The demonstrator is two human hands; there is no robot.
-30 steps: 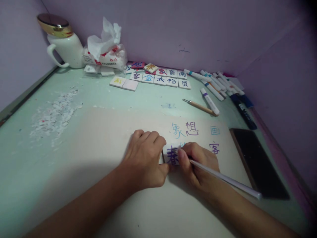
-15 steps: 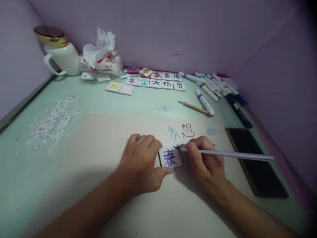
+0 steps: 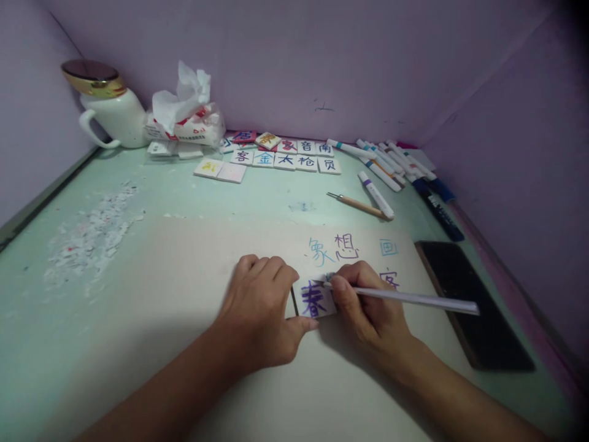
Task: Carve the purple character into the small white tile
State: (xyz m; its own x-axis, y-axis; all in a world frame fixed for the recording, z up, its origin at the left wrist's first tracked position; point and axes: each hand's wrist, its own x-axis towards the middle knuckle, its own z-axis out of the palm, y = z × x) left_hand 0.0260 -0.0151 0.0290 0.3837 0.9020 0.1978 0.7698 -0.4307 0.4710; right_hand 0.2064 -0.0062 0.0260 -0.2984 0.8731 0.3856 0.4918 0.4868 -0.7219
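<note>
I have the right hand (image 3: 372, 304) pinching a slim pen-like tool (image 3: 418, 299), its far end pointing toward the board's right edge; whether the dark tip is a blade or a brush I cannot tell from here. My left hand (image 3: 267, 310) grasps a white tile (image 3: 327, 303), fingers curled at its upper left, thumb along its near edge. The tile lies flat on the beige board (image 3: 193, 252), between both hands, with a purple character (image 3: 313, 301) on its face. The tip stands by the character's upper right; contact is too fine to make out.

I judge the step in hand as fine work around that character's strokes. The next move calls for a firm left hold, fingertips clear of the tip, and small wrist motions.

A black phone-like slab (image 3: 469, 301) overlaps the board's right edge. Beyond the far edge, a wooden-handled gouge (image 3: 363, 206) rests just beside a purple-banded marker (image 3: 376, 195). More lettered tiles (image 3: 285, 161) line the desk's far edge, near a tissue pack (image 3: 193, 127) and white mug (image 3: 117, 120); pale shavings (image 3: 92, 230) lie toward its left edge.
</note>
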